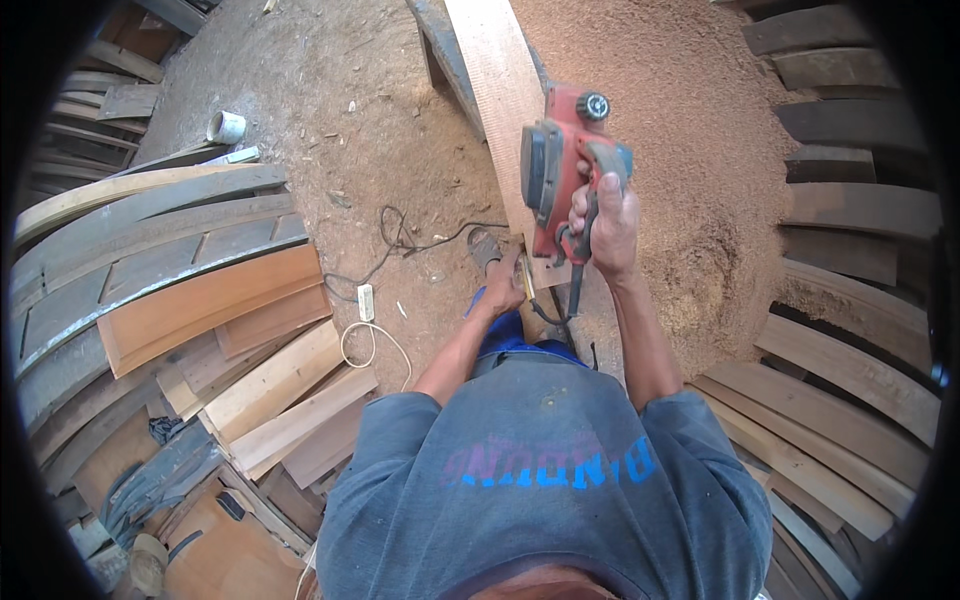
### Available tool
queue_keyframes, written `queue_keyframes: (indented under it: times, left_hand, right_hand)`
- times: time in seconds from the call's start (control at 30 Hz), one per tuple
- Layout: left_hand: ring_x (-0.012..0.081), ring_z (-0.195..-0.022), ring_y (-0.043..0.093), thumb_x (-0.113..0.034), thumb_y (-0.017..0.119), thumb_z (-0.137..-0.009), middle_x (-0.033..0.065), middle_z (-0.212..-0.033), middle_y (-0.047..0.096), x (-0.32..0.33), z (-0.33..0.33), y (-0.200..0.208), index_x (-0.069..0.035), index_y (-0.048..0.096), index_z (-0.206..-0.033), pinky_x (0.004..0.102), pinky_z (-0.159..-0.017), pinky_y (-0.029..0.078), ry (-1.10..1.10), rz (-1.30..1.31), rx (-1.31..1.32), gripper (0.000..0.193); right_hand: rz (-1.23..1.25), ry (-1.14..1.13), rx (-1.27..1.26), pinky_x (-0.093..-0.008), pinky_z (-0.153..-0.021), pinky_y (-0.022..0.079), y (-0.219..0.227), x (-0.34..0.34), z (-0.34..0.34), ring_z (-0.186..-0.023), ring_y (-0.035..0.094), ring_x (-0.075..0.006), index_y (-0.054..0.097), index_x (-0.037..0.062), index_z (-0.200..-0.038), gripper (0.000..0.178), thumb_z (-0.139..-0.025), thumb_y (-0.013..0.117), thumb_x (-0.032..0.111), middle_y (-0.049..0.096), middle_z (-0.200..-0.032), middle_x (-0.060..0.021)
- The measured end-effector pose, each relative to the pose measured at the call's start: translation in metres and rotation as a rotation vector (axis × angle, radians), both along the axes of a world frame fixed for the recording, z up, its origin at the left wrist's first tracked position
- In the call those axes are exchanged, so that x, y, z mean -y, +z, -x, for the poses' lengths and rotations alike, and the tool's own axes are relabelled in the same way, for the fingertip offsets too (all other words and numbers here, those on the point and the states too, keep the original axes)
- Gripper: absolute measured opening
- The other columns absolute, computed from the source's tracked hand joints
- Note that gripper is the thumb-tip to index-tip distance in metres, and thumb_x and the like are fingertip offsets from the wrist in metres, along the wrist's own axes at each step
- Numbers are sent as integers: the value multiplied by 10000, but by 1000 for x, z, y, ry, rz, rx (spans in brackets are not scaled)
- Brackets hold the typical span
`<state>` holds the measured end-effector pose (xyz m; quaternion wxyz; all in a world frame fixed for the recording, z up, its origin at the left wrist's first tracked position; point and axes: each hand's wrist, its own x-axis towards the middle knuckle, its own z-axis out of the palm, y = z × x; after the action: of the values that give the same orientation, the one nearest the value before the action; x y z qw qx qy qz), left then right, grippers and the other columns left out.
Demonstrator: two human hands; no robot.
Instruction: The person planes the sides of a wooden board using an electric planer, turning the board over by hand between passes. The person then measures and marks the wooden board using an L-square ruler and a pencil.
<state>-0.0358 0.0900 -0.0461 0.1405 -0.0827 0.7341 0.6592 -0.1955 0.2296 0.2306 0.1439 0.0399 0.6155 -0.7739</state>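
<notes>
My right hand (612, 228) is wrapped round the handle of a red electric hand planer (566, 170). The planer is lifted and tilted beside a long, pale wooden board (497, 75), partly covering it. A dark power cord hangs from its handle end. My left hand (507, 283) is closed at the near end of the board, close to my body. A thin yellow strip (527, 280) shows next to its fingers; whether they grip this or the board edge is hidden.
A dark bench (445, 62) supports the board. Shavings (690, 130) cover the ground to the right. A power cord (400, 235) and white socket block (366, 302) lie on the left. Stacked planks (215, 300) stand left, more planks (840, 300) right. A white cup-shaped container (226, 127) lies far left.
</notes>
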Motion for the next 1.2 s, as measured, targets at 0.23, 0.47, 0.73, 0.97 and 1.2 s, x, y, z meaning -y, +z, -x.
queue_keyframes:
  times: [0.23, 0.47, 0.73, 0.97, 1.2]
  left_hand:
    - [394, -792, 611, -175, 776, -726, 159, -813, 646, 49, 13, 17, -65, 631, -780, 487, -671, 470, -70, 601, -472, 190]
    - [408, -809, 642, -156, 735, -737, 189, -810, 650, 73, -54, 64, -45, 636, -821, 479, -714, 518, -387, 650, -62, 171]
    - [423, -1205, 558, -151, 759, -729, 259, -1232, 607, -24, -118, 43, -9, 610, -1205, 458, -1032, 461, -537, 558, -78, 519]
    - [353, -1256, 568, -273, 691, -889, 242, -1306, 614, 30, -49, 15, -34, 503, -1426, 438, -1055, 456, -129, 240, 283, 617]
    - [261, -1212, 571, -373, 413, -1077, 159, -1368, 580, 52, 126, 65, 15, 393, -1515, 373, -991, 486, 585, -324, 355, 585]
  right_hand:
    - [4, 21, -8, -225, -519, 440, 7, 7, 8, -584, 514, -57, 546, 32, -1144, 506, -1049, 520, 528, 514, -706, 25]
    - [-295, 230, 132, -269, -510, 449, -14, -37, -51, -558, 525, -74, 578, 68, -959, 296, -1039, 531, 349, 540, -672, 27]
    - [-449, 363, 148, -384, -717, 527, -23, -66, -170, -750, 657, -250, 623, -11, -1100, 459, -982, 583, 431, 651, -813, -114]
    - [-532, 243, 37, -432, -788, 519, -29, -17, -102, -837, 669, -318, 618, -42, -1102, 460, -967, 626, 398, 674, -882, -199]
    - [-566, 173, -172, -347, -572, 491, -36, 67, 77, -606, 602, -162, 660, 7, -950, 387, -1024, 557, 372, 601, -652, -65]
